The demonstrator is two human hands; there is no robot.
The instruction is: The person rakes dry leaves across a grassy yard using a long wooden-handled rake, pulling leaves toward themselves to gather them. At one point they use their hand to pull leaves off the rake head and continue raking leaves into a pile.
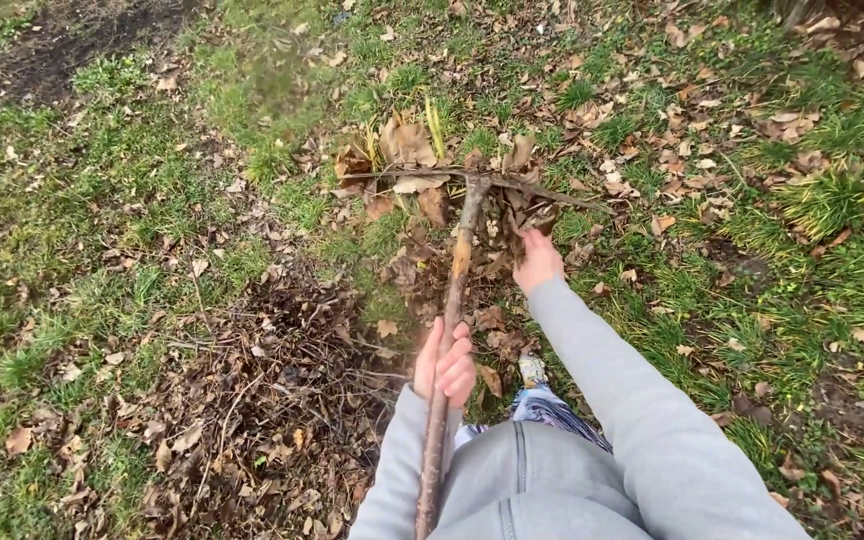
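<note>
left hand (pixel 444 362): fingers wrapped round the wooden rake handle (pixel 455 290) mid-shaft | right hand (pixel 537 262): fingers gripping dry leaves (pixel 527 215) caught at the rake head (pixel 472 180), just beyond its fingertips | pile of twigs and leaves (pixel 272 400) left of left fingers | grass (pixel 72 200) around

Head view, ground noted as I see it. Grass (pixel 72 230) covers most of the frame, patchy and green. At 7 o'clock I see a heap of dark twigs and dead leaves (pixel 272 400). At 11 o'clock, a bare patch of dark soil (pixel 62 50). Scattered brown leaves (pixel 692 150) lie thin from 1 to 2 o'clock. A thicker grass tuft (pixel 832 200) stands at 3 o'clock. At 1 o'clock, far corner, a dark shape I cannot identify.
</note>
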